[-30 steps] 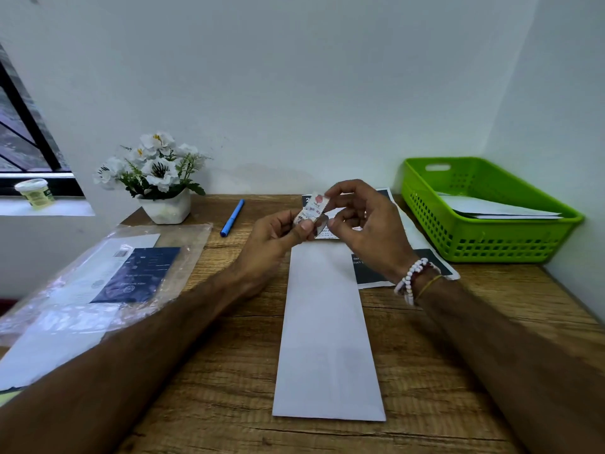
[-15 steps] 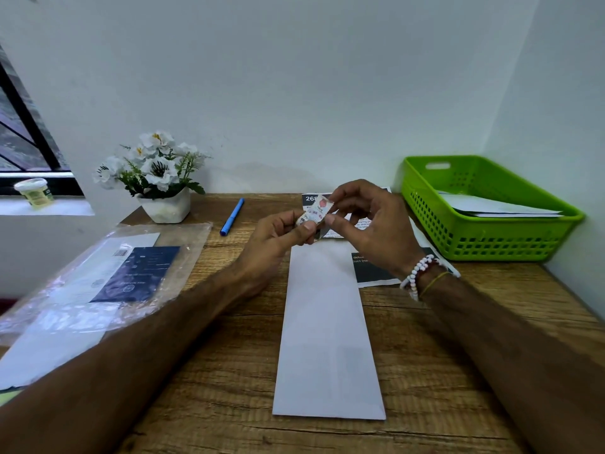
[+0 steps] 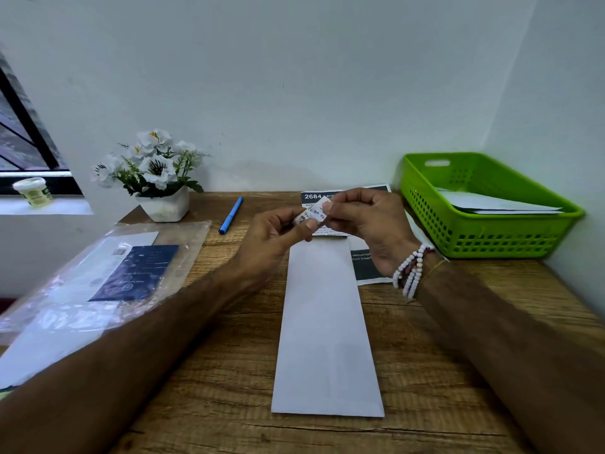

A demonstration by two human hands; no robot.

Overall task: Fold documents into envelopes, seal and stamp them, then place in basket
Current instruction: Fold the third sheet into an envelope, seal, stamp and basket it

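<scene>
the left grip (image 3: 275,234) and the right grip (image 3: 370,224) meet in the air above the far end of the envelope (image 3: 327,322). the left grip pinches a small stamp (image 3: 313,215) between thumb and forefinger; the right grip pinches its upper edge with curled fingertips. the long white envelope lies flat on the wooden tabletop (image 3: 229,371), pointing away from the person, its far end overlapping a printed sheet (image 3: 363,267). the green basket (image 3: 491,237) sits at the far right with white envelopes inside. a blue pen (image 3: 231,215) lies near a flower pot (image 3: 163,204), and a plastic sleeve (image 3: 82,290) of papers lies at the left.
</scene>
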